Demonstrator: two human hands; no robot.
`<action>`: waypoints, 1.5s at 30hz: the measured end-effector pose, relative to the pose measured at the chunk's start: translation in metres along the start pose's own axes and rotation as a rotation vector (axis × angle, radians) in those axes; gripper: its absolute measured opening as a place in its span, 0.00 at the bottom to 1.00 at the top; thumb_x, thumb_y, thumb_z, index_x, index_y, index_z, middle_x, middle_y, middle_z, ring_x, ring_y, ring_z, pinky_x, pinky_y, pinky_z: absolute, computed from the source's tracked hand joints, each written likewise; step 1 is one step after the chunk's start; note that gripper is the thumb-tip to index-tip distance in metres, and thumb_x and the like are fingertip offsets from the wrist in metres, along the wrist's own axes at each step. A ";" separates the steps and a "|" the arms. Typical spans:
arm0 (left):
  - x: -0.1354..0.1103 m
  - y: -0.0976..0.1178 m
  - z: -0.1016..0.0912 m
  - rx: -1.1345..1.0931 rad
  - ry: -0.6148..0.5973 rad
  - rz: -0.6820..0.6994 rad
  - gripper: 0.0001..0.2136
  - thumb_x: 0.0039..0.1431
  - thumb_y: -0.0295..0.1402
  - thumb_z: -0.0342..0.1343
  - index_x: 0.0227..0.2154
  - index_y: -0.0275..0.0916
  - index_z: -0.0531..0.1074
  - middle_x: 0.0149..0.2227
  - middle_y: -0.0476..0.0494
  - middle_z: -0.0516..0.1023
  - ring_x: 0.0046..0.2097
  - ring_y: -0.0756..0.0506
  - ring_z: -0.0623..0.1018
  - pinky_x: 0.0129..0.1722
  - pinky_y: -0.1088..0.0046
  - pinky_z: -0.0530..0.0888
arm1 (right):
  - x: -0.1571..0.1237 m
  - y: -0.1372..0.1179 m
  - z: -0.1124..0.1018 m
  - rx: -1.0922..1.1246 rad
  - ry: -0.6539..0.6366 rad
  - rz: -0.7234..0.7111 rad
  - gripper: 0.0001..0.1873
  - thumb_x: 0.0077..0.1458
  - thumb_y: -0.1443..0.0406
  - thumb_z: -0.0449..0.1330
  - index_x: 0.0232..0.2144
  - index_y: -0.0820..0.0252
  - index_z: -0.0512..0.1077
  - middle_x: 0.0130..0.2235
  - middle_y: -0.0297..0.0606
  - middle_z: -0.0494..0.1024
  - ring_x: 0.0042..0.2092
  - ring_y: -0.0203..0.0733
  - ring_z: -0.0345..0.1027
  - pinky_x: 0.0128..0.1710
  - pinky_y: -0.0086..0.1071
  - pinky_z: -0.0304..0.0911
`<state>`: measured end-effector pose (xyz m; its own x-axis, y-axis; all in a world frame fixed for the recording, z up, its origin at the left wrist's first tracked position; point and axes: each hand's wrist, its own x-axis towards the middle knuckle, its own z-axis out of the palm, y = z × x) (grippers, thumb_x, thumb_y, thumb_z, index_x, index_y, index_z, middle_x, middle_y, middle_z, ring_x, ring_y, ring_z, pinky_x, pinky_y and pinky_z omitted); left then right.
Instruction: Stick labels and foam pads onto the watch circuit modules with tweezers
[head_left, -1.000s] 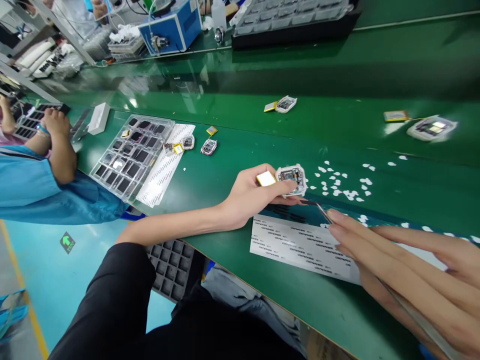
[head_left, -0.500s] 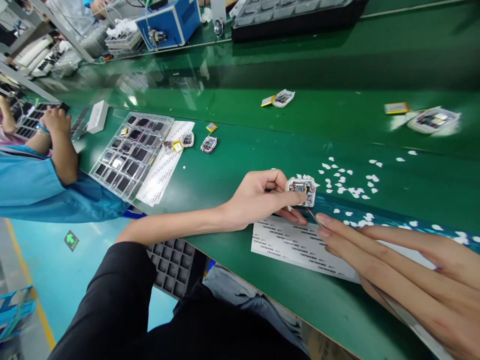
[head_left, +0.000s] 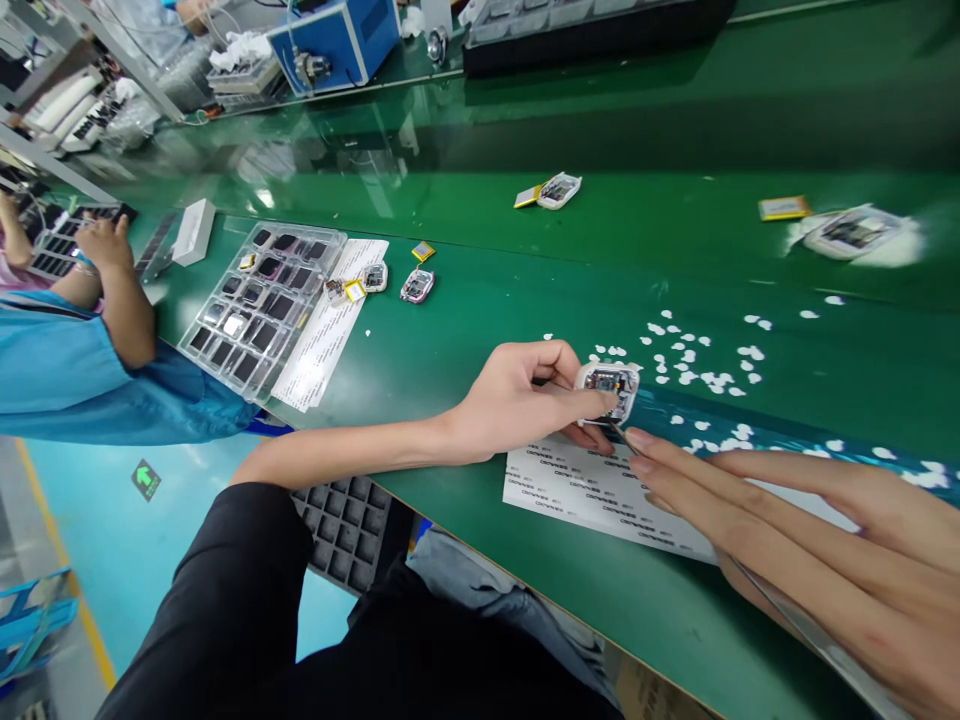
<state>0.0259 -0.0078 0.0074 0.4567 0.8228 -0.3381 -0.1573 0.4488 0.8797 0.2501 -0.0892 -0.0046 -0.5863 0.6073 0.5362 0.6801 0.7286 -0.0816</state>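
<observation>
My left hand [head_left: 510,405] is closed on a small white device housing [head_left: 628,378] with an exposed circuit board. Its thumb presses on the board, and fingers support the housing from behind. From the right, my right hand [head_left: 802,530] pinches metal tweezers [head_left: 810,630], whose shaft runs back beneath the palm. The tweezer tip meets the lower edge of the housing near my left thumb; what it touches there is too small to make out. Under both hands lies a white printed sheet [head_left: 570,485]. Many white sticker-like pieces [head_left: 686,355] are scattered just beyond.
Other opened housings [head_left: 559,190] with yellow-edged batteries [head_left: 784,207] lie across the green bench [head_left: 465,380]. On the left are a clear compartment tray [head_left: 262,300] and a co-worker's blue sleeve [head_left: 112,370]. A blue box [head_left: 334,45] and a black tray [head_left: 600,40] stand behind.
The housing has shifted slightly right and down in my left hand, with the tweezer tip still at its lower edge. The co-worker's fingers have moved a little.
</observation>
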 end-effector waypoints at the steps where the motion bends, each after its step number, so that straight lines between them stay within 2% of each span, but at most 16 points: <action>1: 0.000 -0.001 0.000 -0.004 0.000 0.006 0.26 0.41 0.41 0.78 0.22 0.39 0.61 0.20 0.56 0.72 0.25 0.51 0.81 0.28 0.76 0.79 | 0.000 0.001 0.001 -0.006 0.007 -0.004 0.29 0.73 0.63 0.43 0.72 0.51 0.56 0.52 0.32 0.84 0.50 0.52 0.75 0.54 0.49 0.69; 3: 0.000 -0.002 0.000 0.001 0.004 0.018 0.23 0.41 0.40 0.78 0.25 0.38 0.67 0.23 0.55 0.74 0.26 0.51 0.81 0.28 0.76 0.79 | 0.000 0.005 0.005 -0.018 0.043 -0.053 0.27 0.73 0.64 0.45 0.71 0.53 0.59 0.51 0.31 0.84 0.49 0.48 0.76 0.54 0.45 0.70; 6: 0.000 -0.005 0.000 0.050 0.049 0.074 0.21 0.43 0.39 0.77 0.38 0.37 0.76 0.24 0.57 0.74 0.27 0.50 0.81 0.31 0.73 0.81 | -0.005 0.012 0.009 -0.027 0.072 -0.104 0.25 0.73 0.64 0.46 0.68 0.58 0.64 0.52 0.32 0.84 0.50 0.44 0.77 0.56 0.39 0.72; 9: 0.001 -0.008 -0.001 0.074 0.036 0.122 0.23 0.48 0.38 0.74 0.47 0.37 0.77 0.22 0.59 0.71 0.26 0.49 0.82 0.31 0.72 0.81 | -0.010 0.016 0.008 -0.010 0.077 -0.070 0.26 0.73 0.63 0.44 0.69 0.52 0.62 0.54 0.31 0.83 0.53 0.43 0.77 0.55 0.39 0.74; 11: 0.001 -0.009 -0.002 0.071 0.009 0.119 0.24 0.49 0.38 0.73 0.48 0.36 0.77 0.23 0.57 0.73 0.27 0.48 0.82 0.31 0.72 0.81 | -0.012 0.017 0.007 0.007 0.079 -0.080 0.27 0.73 0.62 0.43 0.71 0.47 0.59 0.54 0.31 0.83 0.56 0.44 0.76 0.53 0.42 0.75; 14: -0.001 -0.007 -0.001 0.081 0.006 0.109 0.23 0.50 0.38 0.73 0.49 0.37 0.77 0.24 0.56 0.74 0.28 0.47 0.83 0.31 0.72 0.82 | -0.010 0.019 0.009 0.031 0.084 -0.085 0.28 0.72 0.63 0.45 0.71 0.49 0.60 0.53 0.34 0.83 0.58 0.45 0.75 0.49 0.42 0.77; 17: -0.004 -0.006 0.001 0.088 0.008 0.106 0.22 0.52 0.38 0.71 0.49 0.38 0.77 0.24 0.56 0.74 0.29 0.48 0.84 0.33 0.72 0.82 | -0.005 0.018 0.013 0.041 0.125 -0.061 0.25 0.72 0.64 0.47 0.67 0.55 0.66 0.50 0.33 0.85 0.54 0.43 0.76 0.46 0.36 0.77; 21: -0.003 -0.008 0.001 0.101 0.001 0.120 0.20 0.53 0.37 0.69 0.49 0.37 0.77 0.25 0.56 0.76 0.29 0.49 0.83 0.34 0.72 0.83 | 0.000 0.014 0.015 0.052 0.118 0.004 0.25 0.73 0.65 0.47 0.67 0.53 0.67 0.49 0.31 0.85 0.49 0.41 0.77 0.40 0.33 0.76; 26: 0.034 -0.007 -0.026 0.334 0.142 0.256 0.22 0.61 0.35 0.62 0.57 0.36 0.74 0.33 0.50 0.81 0.34 0.48 0.85 0.37 0.75 0.81 | 0.005 0.013 0.010 0.065 0.102 -0.006 0.26 0.71 0.66 0.53 0.68 0.55 0.64 0.52 0.31 0.84 0.48 0.41 0.77 0.43 0.33 0.76; 29: 0.065 0.000 -0.057 0.552 0.286 0.343 0.25 0.63 0.28 0.56 0.63 0.36 0.69 0.47 0.40 0.85 0.40 0.46 0.86 0.45 0.70 0.82 | 0.004 0.015 0.011 0.020 0.087 -0.038 0.26 0.72 0.65 0.51 0.69 0.54 0.64 0.54 0.30 0.83 0.48 0.42 0.77 0.46 0.35 0.76; 31: 0.077 0.005 -0.074 0.731 0.331 0.477 0.26 0.61 0.27 0.57 0.63 0.38 0.69 0.60 0.36 0.81 0.55 0.41 0.84 0.59 0.63 0.78 | 0.002 0.015 0.012 -0.005 0.099 -0.050 0.26 0.71 0.65 0.52 0.69 0.55 0.64 0.55 0.29 0.82 0.48 0.43 0.77 0.48 0.35 0.75; 33: 0.081 0.007 -0.083 0.946 0.308 0.573 0.26 0.60 0.30 0.60 0.63 0.37 0.70 0.67 0.34 0.74 0.67 0.37 0.75 0.70 0.57 0.68 | 0.001 0.015 0.012 -0.033 0.110 -0.041 0.26 0.71 0.66 0.54 0.69 0.54 0.63 0.55 0.27 0.82 0.49 0.43 0.78 0.48 0.36 0.75; 35: 0.081 0.004 -0.085 1.143 0.282 0.600 0.26 0.60 0.34 0.60 0.62 0.35 0.72 0.69 0.32 0.72 0.71 0.35 0.70 0.73 0.54 0.63 | 0.002 0.013 0.009 -0.063 0.105 -0.030 0.28 0.70 0.66 0.56 0.70 0.52 0.62 0.55 0.26 0.82 0.49 0.43 0.78 0.45 0.35 0.75; 39: 0.088 0.001 -0.087 1.331 0.300 0.619 0.24 0.65 0.37 0.55 0.61 0.33 0.73 0.68 0.30 0.72 0.69 0.35 0.71 0.72 0.56 0.63 | 0.012 0.008 -0.001 -0.098 0.055 -0.059 0.37 0.65 0.72 0.61 0.72 0.54 0.57 0.54 0.27 0.82 0.48 0.44 0.78 0.45 0.36 0.76; 42: 0.116 0.012 -0.097 1.316 0.420 0.654 0.23 0.68 0.35 0.48 0.63 0.33 0.72 0.68 0.31 0.72 0.70 0.37 0.70 0.73 0.57 0.62 | 0.017 0.005 -0.005 -0.115 0.087 -0.117 0.40 0.61 0.75 0.63 0.72 0.61 0.56 0.54 0.31 0.82 0.47 0.45 0.78 0.44 0.37 0.76; 45: 0.159 0.034 -0.112 1.282 0.595 0.687 0.22 0.68 0.31 0.47 0.63 0.42 0.72 0.70 0.38 0.70 0.71 0.38 0.67 0.75 0.55 0.58 | 0.019 0.004 -0.004 -0.111 0.103 -0.113 0.41 0.62 0.76 0.62 0.73 0.58 0.54 0.53 0.30 0.83 0.47 0.44 0.79 0.42 0.36 0.76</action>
<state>-0.0049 0.1778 -0.0542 0.1677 0.8900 0.4241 0.7783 -0.3835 0.4971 0.2438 -0.0760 0.0084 -0.6177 0.4837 0.6201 0.6598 0.7478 0.0740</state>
